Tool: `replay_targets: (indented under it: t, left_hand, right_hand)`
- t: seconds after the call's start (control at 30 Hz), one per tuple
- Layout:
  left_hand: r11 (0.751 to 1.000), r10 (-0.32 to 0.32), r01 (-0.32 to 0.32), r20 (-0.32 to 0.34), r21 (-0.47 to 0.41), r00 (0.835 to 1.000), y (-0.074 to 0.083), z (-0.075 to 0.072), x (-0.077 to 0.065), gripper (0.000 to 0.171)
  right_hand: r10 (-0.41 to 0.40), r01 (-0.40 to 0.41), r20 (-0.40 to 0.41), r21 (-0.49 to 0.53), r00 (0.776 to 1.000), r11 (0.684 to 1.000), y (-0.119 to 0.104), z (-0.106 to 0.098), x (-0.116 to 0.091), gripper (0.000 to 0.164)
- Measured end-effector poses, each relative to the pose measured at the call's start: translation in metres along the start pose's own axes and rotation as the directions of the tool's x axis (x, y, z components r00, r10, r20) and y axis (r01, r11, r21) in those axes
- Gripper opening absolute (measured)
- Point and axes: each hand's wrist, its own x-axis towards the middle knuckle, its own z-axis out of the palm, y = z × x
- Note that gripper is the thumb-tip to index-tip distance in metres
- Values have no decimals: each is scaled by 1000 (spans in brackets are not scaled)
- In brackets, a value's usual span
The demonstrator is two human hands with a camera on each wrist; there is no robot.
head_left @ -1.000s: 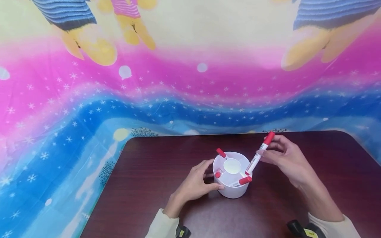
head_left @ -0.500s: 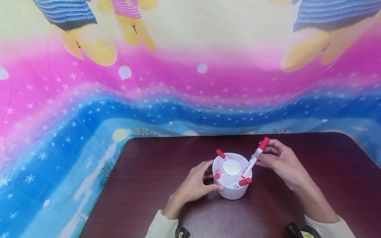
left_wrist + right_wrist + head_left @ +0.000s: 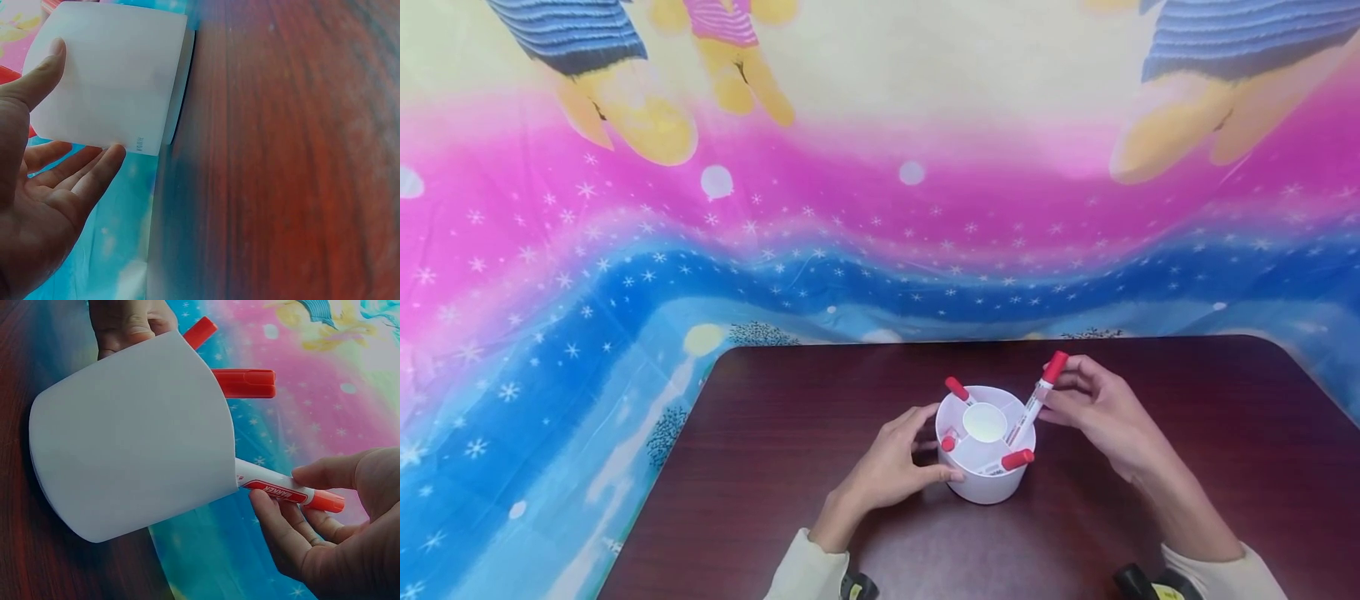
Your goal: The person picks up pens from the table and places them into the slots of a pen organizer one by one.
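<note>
A round white pen holder (image 3: 988,486) with a raised middle ring stands upright on the table. Red-capped markers lean in its outer compartments: one at the back left (image 3: 957,387), one at the left (image 3: 948,442), one at the front right (image 3: 1018,458). My left hand (image 3: 887,458) grips the holder's left side, thumb in front and fingers behind. Between thumb and fingers, my right hand (image 3: 1105,408) pinches another marker (image 3: 275,483) near its red cap. This marker slants, cap up, with its lower end inside the right compartment, hidden behind the wall in the right wrist view.
Beneath everything is a dark reddish-brown wooden table (image 3: 775,417) with rounded far corners. A colourful printed cloth (image 3: 850,208) hangs behind its far edge.
My right hand has moved left and slightly down, and the marker it pinches has slid from above the rim down into the right compartment. My left hand stays on the holder.
</note>
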Motion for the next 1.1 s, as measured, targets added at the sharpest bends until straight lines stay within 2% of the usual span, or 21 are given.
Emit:
replay_targets:
  t: [0.43,1.1]
  left_hand:
    - [1000,7,-7,1,-3,1000,1,0,1,92]
    - [1000,4,-4,-5,-3,1000,1,1,0,92]
  right_hand:
    - [18,-18,7,-6,1000,1000,3,2,1,50]
    - [58,-57,12,-69,998,996,3,4,2,54]
